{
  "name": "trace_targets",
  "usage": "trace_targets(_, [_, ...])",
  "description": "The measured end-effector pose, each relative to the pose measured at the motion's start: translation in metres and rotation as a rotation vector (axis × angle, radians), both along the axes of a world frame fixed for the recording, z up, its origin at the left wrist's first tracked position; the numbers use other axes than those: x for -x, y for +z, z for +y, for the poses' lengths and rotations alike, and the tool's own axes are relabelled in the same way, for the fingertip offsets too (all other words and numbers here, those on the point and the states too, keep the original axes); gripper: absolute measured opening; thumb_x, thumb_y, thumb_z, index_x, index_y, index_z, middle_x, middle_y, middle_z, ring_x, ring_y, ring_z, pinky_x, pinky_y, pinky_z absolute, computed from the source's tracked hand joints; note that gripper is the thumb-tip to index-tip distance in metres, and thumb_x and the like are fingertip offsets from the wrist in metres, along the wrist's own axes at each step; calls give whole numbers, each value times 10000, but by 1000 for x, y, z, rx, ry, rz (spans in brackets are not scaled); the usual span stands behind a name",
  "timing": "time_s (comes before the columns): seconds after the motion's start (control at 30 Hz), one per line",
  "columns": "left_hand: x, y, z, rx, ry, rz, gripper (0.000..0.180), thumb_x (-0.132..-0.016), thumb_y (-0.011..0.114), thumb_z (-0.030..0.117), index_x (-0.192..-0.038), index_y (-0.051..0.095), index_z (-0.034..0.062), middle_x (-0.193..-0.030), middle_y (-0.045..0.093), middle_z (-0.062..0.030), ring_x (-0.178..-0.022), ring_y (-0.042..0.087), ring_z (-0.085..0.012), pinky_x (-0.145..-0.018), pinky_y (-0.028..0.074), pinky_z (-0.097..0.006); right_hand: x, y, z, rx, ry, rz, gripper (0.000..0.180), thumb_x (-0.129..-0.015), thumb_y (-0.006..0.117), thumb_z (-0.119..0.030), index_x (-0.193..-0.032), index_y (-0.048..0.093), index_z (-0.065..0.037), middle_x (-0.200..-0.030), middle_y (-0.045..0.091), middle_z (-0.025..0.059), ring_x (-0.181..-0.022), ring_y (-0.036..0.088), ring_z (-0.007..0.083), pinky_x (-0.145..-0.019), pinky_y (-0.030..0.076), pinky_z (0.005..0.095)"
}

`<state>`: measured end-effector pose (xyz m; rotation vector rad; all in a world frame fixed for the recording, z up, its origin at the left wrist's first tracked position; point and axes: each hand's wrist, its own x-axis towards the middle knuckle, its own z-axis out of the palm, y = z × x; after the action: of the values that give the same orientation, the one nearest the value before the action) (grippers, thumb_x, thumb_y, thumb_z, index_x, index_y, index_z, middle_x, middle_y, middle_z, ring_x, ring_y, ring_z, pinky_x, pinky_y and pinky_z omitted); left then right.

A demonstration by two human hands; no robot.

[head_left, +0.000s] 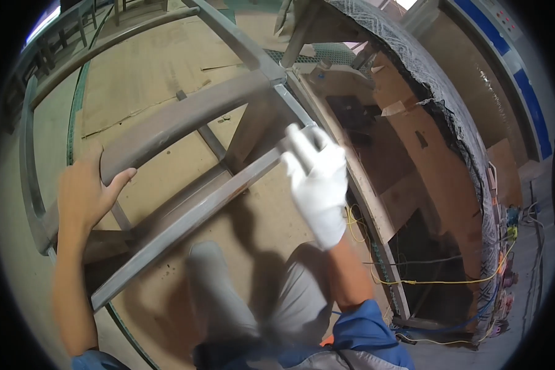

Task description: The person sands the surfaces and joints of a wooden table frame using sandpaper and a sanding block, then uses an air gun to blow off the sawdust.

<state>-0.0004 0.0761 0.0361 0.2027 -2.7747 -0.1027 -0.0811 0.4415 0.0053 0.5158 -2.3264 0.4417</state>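
A grey wooden chair frame (194, 216) stands tilted in front of me, its bars crossing much of the view. My left hand (89, 191), bare, is wrapped round its thick curved rail (185, 120), thumb along the near side. On my right hand (317, 185) is a white glove. It is at the corner where a straight grey bar (295, 105) meets the long near bar, fingers against the wood. Motion smears those fingers, and anything between them and the frame is hidden.
At right stands a large box-like structure with brown board walls (413, 166) and a grey patterned cloth (435, 80) over its edge. A yellow cable (444, 282) and other wires run along it. Cardboard (154, 68) covers the floor. More wooden frames (61, 40) stand far left.
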Motion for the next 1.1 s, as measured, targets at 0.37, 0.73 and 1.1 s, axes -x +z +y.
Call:
trace_targets(0.37, [-9,-8,-8,14,22,-11,578,-845,781,477,-1032,596,-38,-828,639,-297,-787,591,-511,-691,468,-521,-3,-4,-5,6,117,46,407,-867,724,-252,-1262,719,-152,-1144,646,191,-1033,592,373,-881,488,466])
trace_targets(0.73, [-3,-4,-5,43,-48,18,534,-856,784,454,-973,561,-17,-748,603,-271,-709,566,-506,-637,453,-501,76,3,75,439,135,-296,352,-894,710,-147,-1224,744,-32,-1133,730,187,-1038,690,341,-925,543,411])
trace_targets(1.1, [-7,2,2,29,-13,-14,565,-864,769,498,-990,563,-13,-760,622,-267,-738,605,-483,-657,468,-496,58,-5,42,374,442,-217,418,-807,773,-137,-1213,718,-57,-1071,698,153,-909,690,336,-798,571,400])
